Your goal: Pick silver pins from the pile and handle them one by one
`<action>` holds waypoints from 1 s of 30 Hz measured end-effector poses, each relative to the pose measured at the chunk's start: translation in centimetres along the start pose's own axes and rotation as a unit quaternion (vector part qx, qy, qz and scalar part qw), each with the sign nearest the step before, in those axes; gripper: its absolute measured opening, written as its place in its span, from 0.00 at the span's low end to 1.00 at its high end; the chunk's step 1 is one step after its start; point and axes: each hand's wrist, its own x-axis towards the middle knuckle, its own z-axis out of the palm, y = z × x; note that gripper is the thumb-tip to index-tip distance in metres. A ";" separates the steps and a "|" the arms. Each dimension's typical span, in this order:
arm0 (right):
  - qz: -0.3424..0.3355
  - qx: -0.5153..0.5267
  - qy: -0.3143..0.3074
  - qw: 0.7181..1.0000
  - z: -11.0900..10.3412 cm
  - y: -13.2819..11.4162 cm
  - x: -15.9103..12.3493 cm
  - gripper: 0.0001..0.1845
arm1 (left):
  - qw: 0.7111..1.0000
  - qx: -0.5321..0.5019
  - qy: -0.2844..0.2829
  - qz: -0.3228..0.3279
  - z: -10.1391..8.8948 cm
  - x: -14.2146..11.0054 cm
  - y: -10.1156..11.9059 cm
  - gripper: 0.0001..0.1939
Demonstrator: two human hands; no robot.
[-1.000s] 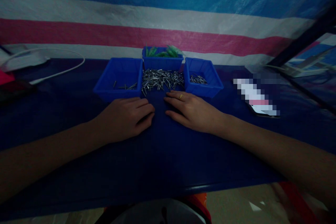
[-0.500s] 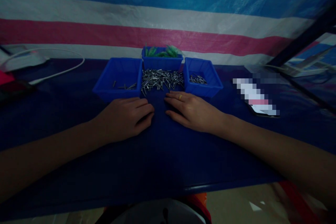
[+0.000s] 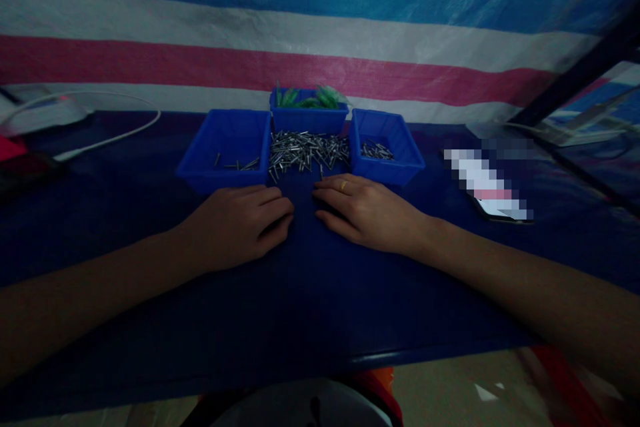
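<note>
My left hand (image 3: 245, 223) rests palm down on the dark blue table (image 3: 310, 307), fingers loosely bent, with nothing visible in it. It lies just in front of the left blue bin (image 3: 220, 178), which holds a few thin metal pieces. Palm down too, my right hand (image 3: 363, 210) has its fingers stretched out and slightly apart, and a ring on one of them. Just beyond the fingertips lies a loose pile of silvery metal pieces (image 3: 305, 149), resembling rivets. More of them sit in the right blue bin (image 3: 390, 170).
Behind the pile stands a third blue bin (image 3: 310, 121) with green, plastic-wrapped items. A phone (image 3: 505, 219), partly pixelated, lies at the right. A white cable (image 3: 145, 125) curves over the table at the left. A striped tarp (image 3: 300, 33) hangs behind.
</note>
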 end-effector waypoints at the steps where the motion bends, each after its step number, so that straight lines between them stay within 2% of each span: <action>1: -0.002 -0.001 -0.002 1.000 -0.1 0.0 0.0 0.17 | 1.000 0.001 0.000 -0.001 0.0 0.0 0.0 0.16; 12: -0.032 -0.026 -0.007 0.999 -0.5 -0.1 0.0 0.15 | 1.000 -0.003 0.011 0.008 0.1 -0.1 -0.1 0.15; 21: -0.017 -0.014 -0.005 1.000 -0.3 0.1 0.0 0.14 | 1.000 0.008 -0.004 0.001 -0.1 0.0 0.1 0.15; 30: -0.126 -0.010 0.001 0.992 -0.3 0.0 0.1 0.15 | 1.000 0.002 -0.005 0.003 0.3 -0.1 -0.1 0.14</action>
